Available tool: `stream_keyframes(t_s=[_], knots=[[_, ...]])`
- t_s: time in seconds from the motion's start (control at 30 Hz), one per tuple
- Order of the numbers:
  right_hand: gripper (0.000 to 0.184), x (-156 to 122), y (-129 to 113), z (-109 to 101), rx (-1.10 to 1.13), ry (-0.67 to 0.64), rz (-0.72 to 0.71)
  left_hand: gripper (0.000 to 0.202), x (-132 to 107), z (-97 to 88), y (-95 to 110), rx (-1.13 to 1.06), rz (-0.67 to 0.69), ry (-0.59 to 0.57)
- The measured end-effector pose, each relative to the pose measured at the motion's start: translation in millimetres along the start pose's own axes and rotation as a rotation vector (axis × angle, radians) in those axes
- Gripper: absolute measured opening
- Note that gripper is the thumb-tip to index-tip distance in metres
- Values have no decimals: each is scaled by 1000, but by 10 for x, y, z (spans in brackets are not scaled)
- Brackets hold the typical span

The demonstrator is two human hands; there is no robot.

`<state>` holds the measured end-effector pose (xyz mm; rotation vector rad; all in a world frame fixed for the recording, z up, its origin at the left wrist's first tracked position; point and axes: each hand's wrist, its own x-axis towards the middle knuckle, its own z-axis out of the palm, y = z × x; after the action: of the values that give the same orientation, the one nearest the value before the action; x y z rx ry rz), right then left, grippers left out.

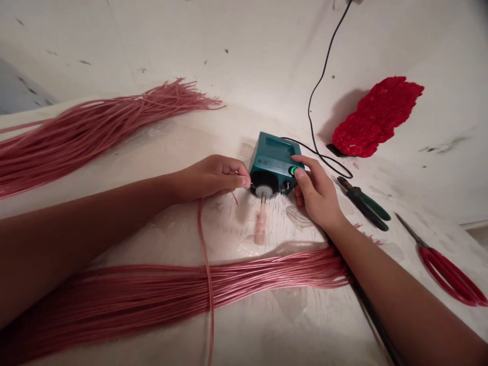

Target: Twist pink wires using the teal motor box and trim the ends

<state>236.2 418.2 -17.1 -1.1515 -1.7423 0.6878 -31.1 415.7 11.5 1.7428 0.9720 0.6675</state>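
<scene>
At the table's middle stands a small teal electric machine (274, 152) with a green lit button and a round grey chuck (264, 191) on its front. A pinkish blurred piece (260, 229) extends from the chuck, smeared as if spinning. My left hand (213, 178) is closed in a pinch beside the chuck, on a thin pink wire (208, 264). The wire hangs from under this hand towards me, across a bundle. My right hand (318, 195) grips the machine's right side, its thumb by the lit button; some of its fingers are hidden.
One bundle of pink wires (244, 277) lies in front, another bundle (114, 122) at the back left. Cutting pliers (364, 203) and red-handled scissors (448, 272) lie on the right. A ruffled red object (379, 117) leans on the wall near a black cord (324, 71).
</scene>
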Motion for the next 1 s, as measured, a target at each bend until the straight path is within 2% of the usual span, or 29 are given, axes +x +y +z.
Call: stream_keyframes(t_s=[0.3,0.43,0.6,0.7,0.83,1.0], knots=[[40,-7,-6,-9,-24,-4,-7,15,5,27,6,-51,1,45],[41,-8,-10,-6,8,-17,11,17,16,-4,-56,-77,12,38],[42,-7,-10,-16,6,-22,21,21,33,-51,-162,-288,11,-11],[43,-8,-19,-24,-46,-32,10,23,16,-55,-102,-349,-40,-23],[45,4,-57,-32,-97,-46,-10,29,-13,-27,54,-294,-55,-16],[46,7,-95,-49,-148,-56,-30,30,-26,37,157,-300,-39,95]])
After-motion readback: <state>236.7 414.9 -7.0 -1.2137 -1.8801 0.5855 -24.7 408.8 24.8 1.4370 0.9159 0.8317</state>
